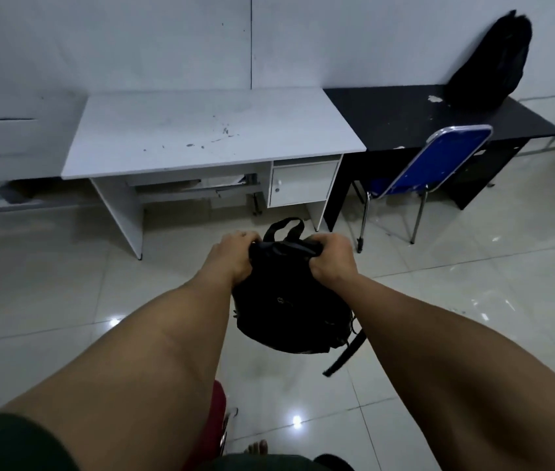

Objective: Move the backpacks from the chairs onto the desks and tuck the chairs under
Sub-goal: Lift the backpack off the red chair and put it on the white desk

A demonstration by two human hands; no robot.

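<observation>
Nearest the camera, a strip of red chair (216, 423) with a metal frame edge shows between the forearms, and a bare foot (258, 448) rests on the tiled floor (65, 300) just beyond it. Both arms reach forward. The left hand (232, 258) and the right hand (332, 256) each grip the top edge of a black backpack (286, 311), fingers curled tightly into the fabric, one hand at either upper corner. The backpack hangs in the air above the floor, in front of the white desk (201, 130) and clear of it. Its body is soft, rounded and sagging below the hands; a carry loop (284, 227) stands up between them, and a loose strap (346, 355) trails down and to the right. A small pale mark shows on its front, too small to read.

Glossy open floor lies between the backpack and the desks. The white desk top is bare apart from dark scuffs; its near edge runs straight across, with a drawer unit (303, 183) under the right end and open knee space to the left of it. Abutting its right side stands a black desk (422, 120), against the wall (133, 39). A blue chair (439, 161) with metal legs stands partly under the black desk, backrest outward. A second black backpack (493, 62) sits on the black desk's far right, leaning on the wall
</observation>
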